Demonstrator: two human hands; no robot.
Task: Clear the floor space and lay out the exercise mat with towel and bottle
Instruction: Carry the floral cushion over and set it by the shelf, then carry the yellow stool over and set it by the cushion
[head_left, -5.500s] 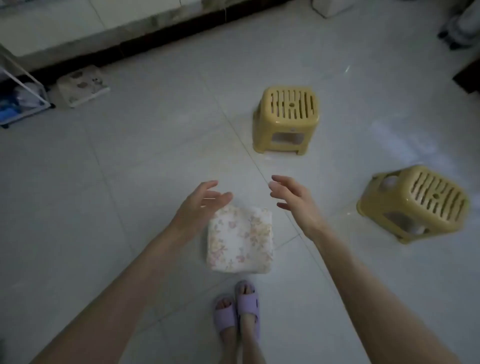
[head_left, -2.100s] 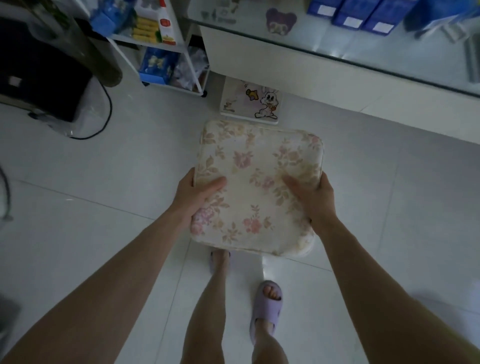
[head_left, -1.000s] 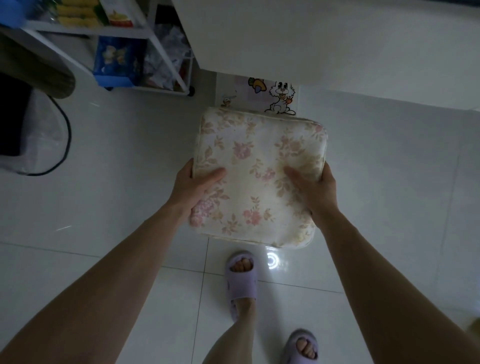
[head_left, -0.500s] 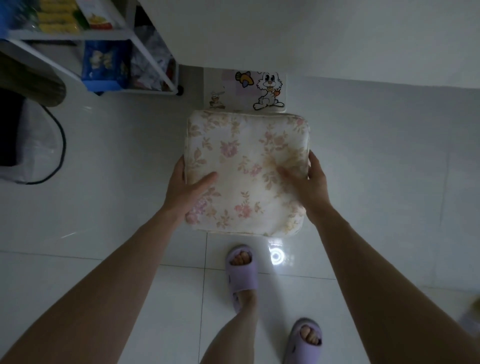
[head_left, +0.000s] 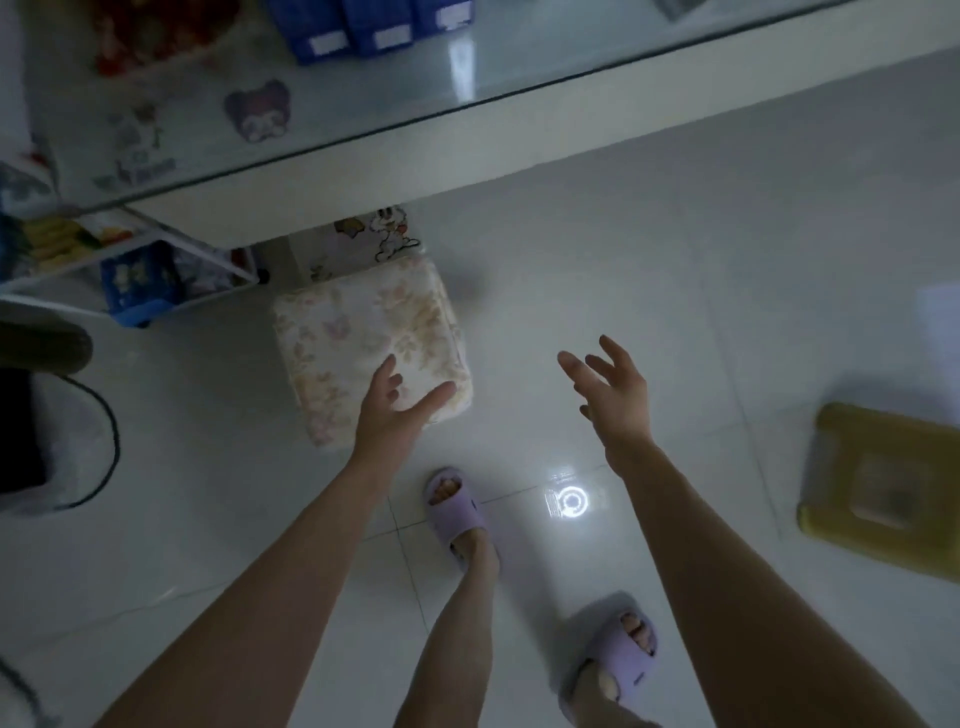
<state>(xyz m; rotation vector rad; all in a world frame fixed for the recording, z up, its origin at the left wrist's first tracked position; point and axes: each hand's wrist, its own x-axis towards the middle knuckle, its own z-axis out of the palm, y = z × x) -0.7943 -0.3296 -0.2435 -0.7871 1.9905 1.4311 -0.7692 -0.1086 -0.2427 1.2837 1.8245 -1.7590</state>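
A square floral cushion (head_left: 363, 338) lies on the white tiled floor just in front of the counter base, next to a small box with a cartoon rabbit (head_left: 384, 239). My left hand (head_left: 395, 410) hovers open over the cushion's near right corner, fingers spread, gripping nothing. My right hand (head_left: 613, 395) is open in the air to the right of the cushion, apart from it. No mat, towel or bottle shows in this view.
A glass-topped white counter (head_left: 467, 150) crosses the top. A wire shelf rack (head_left: 130, 270) with blue boxes stands at the left, with a black object and cable (head_left: 104, 441) below it. A yellow plastic stool (head_left: 883, 488) lies at the right edge. My slippered feet (head_left: 457, 509) stand near.
Both hands have let go of the cushion, which now rests on the floor by the counter. The hands have pulled back and opened, and the view has swung right so the yellow stool shows.
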